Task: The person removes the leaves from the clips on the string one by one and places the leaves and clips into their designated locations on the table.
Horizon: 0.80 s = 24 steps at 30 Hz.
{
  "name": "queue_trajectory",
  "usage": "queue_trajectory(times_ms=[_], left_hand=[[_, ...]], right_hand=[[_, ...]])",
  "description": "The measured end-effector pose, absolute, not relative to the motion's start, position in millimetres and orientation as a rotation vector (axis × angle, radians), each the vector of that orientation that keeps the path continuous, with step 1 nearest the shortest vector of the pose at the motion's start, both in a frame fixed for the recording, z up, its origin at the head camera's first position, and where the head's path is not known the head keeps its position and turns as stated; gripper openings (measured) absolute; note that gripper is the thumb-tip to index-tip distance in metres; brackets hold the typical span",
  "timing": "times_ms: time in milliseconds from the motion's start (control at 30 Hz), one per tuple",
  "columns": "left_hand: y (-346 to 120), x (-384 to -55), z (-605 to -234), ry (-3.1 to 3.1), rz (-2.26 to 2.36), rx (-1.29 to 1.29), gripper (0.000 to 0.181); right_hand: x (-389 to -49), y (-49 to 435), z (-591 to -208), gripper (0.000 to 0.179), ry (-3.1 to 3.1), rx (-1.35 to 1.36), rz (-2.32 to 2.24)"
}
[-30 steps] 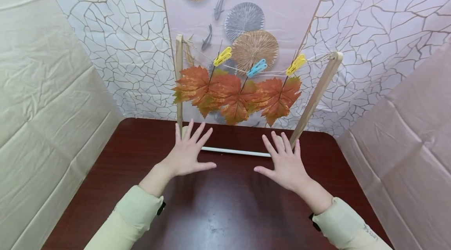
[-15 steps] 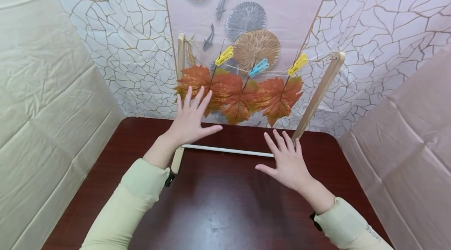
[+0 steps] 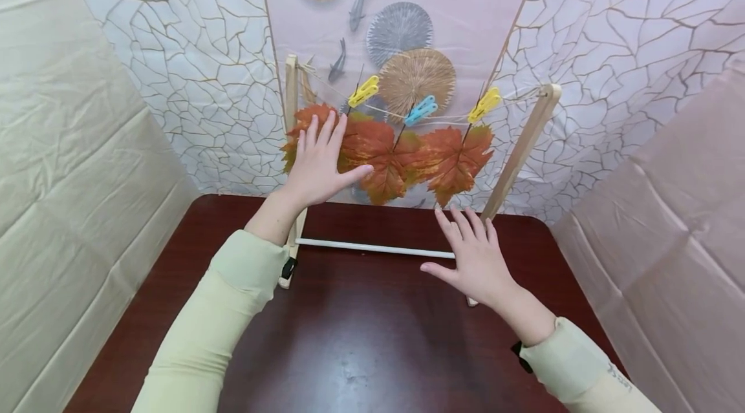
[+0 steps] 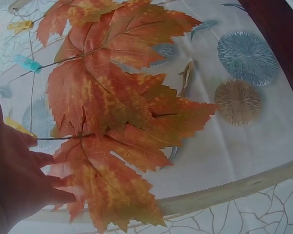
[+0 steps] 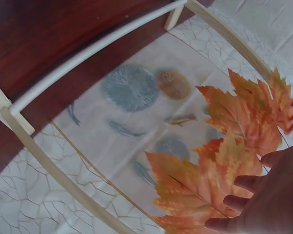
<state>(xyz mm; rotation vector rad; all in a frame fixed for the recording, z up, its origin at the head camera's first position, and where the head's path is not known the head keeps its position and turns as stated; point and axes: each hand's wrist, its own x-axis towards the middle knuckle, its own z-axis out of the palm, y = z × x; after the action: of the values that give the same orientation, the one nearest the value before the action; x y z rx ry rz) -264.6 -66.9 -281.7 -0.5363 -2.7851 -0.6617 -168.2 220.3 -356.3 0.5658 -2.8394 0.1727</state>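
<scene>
Three orange-red maple leaves hang from a string between two wooden posts: a left leaf [image 3: 308, 121], a middle leaf [image 3: 381, 161] and a right leaf [image 3: 456, 161]. Yellow clothespins [image 3: 363, 91] hold the outer stems and a blue clothespin [image 3: 421, 110] the middle one. My left hand [image 3: 319, 164] is raised with fingers spread, overlapping the left leaf in the head view. In the left wrist view its fingertips lie beside that leaf's stem. My right hand [image 3: 478, 264] is spread lower down, before the right post [image 3: 520, 151], holding nothing.
A white rod [image 3: 372, 247] joins the posts low over the dark red tabletop [image 3: 361, 329]. The left post [image 3: 291, 96] stands behind my left hand. A patterned cloth [image 3: 198, 64] hangs at the back, with pale cloth walls [image 3: 87, 206] on both sides.
My left hand has risen from near the rod to in front of the left leaf, fingers still spread. My right hand has stayed nearly in place. The leaves hang as before.
</scene>
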Motion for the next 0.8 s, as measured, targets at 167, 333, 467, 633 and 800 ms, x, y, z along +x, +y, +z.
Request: queue_trajectory(times_ms=[167, 333, 467, 633, 800], left_hand=[[-65, -274, -275, -2.809, -0.758, -0.477, 0.092], [-60, -281, -273, -2.776, -0.861, -0.430, 0.081], [-58, -286, -277, -2.701, -0.936, -0.405, 0.069], [-53, -292, -281, -2.584, -1.083, -0.365, 0.057], [-43, -296, -282, -2.434, -1.197, -0.271, 0.036]], right_hand=[[-175, 215, -331, 0.094, -2.826, 0.546, 0.195], [-184, 208, -301, 0.090, -2.808, 0.537, 0.348], [-193, 199, -276, 0.084, -2.748, 0.560, 0.583], [-207, 183, -242, 0.076, -2.656, 0.596, 1.004], [-227, 158, -214, 0.069, -2.612, 0.500, 1.335]])
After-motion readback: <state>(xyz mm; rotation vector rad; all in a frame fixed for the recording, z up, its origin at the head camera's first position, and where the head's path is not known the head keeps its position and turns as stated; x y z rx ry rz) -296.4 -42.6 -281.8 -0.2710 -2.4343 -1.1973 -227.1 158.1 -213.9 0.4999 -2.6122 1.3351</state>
